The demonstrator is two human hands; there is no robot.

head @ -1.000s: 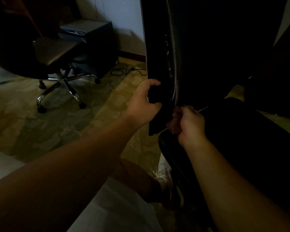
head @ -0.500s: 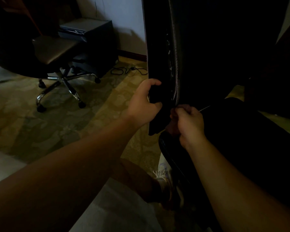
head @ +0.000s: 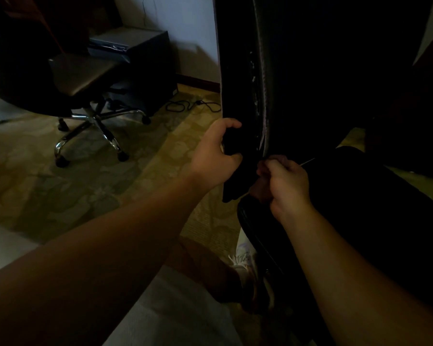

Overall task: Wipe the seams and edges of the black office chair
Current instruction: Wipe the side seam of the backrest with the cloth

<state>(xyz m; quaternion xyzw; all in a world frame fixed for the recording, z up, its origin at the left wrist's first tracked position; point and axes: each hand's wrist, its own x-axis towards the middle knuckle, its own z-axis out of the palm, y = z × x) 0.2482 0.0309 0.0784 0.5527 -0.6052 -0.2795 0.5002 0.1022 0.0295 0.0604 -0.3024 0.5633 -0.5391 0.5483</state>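
The black office chair's tall backrest (head: 310, 71) fills the upper right, with a worn vertical seam (head: 264, 101) running down its left side; the seat (head: 360, 208) lies below it. My left hand (head: 214, 156) grips the backrest's lower left edge, thumb in front and fingers behind. My right hand (head: 285, 183) is curled into a fist at the bottom of the seam, where backrest and seat meet. It holds a thin stick-like tool (head: 308, 161) whose pale tip pokes out to the right. The room is dim and the tool's working end is hidden.
A second office chair (head: 85, 78) with a chrome star base (head: 95, 126) stands at the upper left on the patterned carpet (head: 135, 171). Behind it is a dark cabinet (head: 140, 58), with a cable (head: 193, 106) on the floor. My knee and shoe (head: 245, 265) are below the seat.
My right hand has shifted slightly up along the base of the seam. My left hand keeps its grip on the backrest edge.
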